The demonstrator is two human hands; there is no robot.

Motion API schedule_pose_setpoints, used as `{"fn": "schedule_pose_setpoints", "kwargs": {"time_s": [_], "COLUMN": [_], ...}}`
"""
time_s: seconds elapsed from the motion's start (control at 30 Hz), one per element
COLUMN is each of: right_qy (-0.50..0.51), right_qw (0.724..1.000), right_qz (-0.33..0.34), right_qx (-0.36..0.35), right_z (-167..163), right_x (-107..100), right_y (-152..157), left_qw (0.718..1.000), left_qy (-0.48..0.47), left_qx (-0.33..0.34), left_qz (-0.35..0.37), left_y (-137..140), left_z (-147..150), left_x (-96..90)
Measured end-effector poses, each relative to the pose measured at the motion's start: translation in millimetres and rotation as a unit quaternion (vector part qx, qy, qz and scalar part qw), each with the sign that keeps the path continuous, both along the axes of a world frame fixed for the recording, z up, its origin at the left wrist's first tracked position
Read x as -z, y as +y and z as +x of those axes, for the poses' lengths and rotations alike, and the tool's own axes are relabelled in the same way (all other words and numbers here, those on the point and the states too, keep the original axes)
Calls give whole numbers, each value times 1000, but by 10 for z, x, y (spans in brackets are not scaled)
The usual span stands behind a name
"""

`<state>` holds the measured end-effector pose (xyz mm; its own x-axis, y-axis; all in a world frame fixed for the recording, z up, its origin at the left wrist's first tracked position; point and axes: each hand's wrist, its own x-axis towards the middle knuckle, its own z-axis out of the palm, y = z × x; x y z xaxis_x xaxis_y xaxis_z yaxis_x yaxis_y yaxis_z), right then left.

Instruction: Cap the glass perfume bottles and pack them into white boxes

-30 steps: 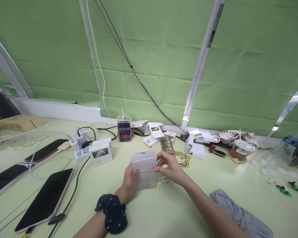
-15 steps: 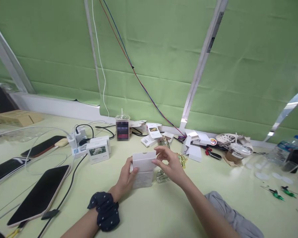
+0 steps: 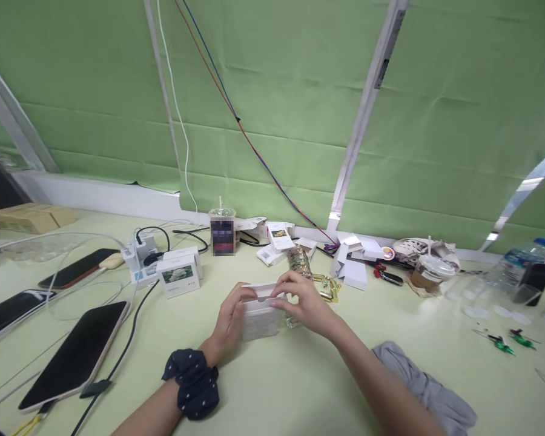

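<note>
A small white cardboard box [image 3: 260, 324] stands just above the table between my hands, its top flap bent toward the opening. My left hand [image 3: 229, 318] grips the box's left side, with the fingers over the upper edge. At the top right corner, my right hand [image 3: 302, 301] pinches the flap between thumb and fingers. Gold-coloured metal pieces [image 3: 327, 289] lie just beyond my right hand. Behind it stands a shiny patterned stack of pieces [image 3: 300, 261]. Something clear and shiny by the box is mostly hidden by my right hand.
Two white boxes with a flower picture [image 3: 178, 274] stand at left, near a power strip [image 3: 138, 260]. Phones [image 3: 75, 354] and cables cover the left side. Opened boxes [image 3: 352, 263], an iced drink cup [image 3: 431, 272], pliers [image 3: 389, 275] and grey cloth [image 3: 418, 387] are on the right.
The box's flap stood upright before and is now folded down toward the opening. My left fingers have moved up over the box's edge; the right hand has shifted slightly left.
</note>
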<state>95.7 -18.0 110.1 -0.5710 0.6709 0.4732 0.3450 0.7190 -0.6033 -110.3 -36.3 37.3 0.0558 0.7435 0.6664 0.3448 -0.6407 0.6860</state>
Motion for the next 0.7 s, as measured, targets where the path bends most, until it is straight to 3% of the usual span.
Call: {"fn": "schedule_pose_setpoints", "kwargs": {"time_s": [0.33, 0.43, 0.53, 0.6, 0.7], "right_qy": [-61, -38, -24, -62, -168], "right_qw": [996, 998, 999, 997, 982], "right_qz": [49, 22, -13, -38, -91], "right_qx": [-37, -51, -16, 10, -5], "right_z": [-6, 56, 236, 389, 559], "right_x": [55, -33, -162, -203, -149], "right_y": [24, 39, 100, 170, 290], "left_qw": [996, 995, 991, 987, 981], "left_qy": [-11, 3, 1, -1, 5], "left_qx": [5, 21, 51, 72, 103], "left_qz": [-84, -96, -125, -145, -166], "left_y": [-1, 6, -3, -13, -20], "left_z": [5, -14, -29, -38, -54], "left_x": [-56, -35, -50, -79, -132]}}
